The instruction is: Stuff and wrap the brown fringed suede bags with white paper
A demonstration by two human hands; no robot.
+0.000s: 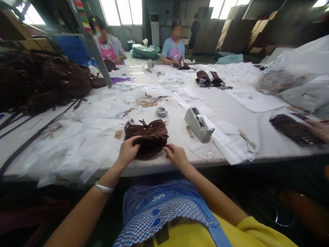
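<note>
A small brown fringed suede bag (149,135) lies near the front edge of the white table (259,137). My left hand (128,151) grips its lower left side, fingers curled over the fringe. My right hand (176,155) pinches the bag's lower right edge. A silver bracelet sits on my left wrist.
A grey tape dispenser (198,124) stands right of the bag, a tape roll (161,111) behind it. Clear plastic bags (77,144) cover the left. Brown bags pile up (43,80) far left. A co-worker's hand (318,129) holds another brown bag (293,128) at right. Two people work at the far end.
</note>
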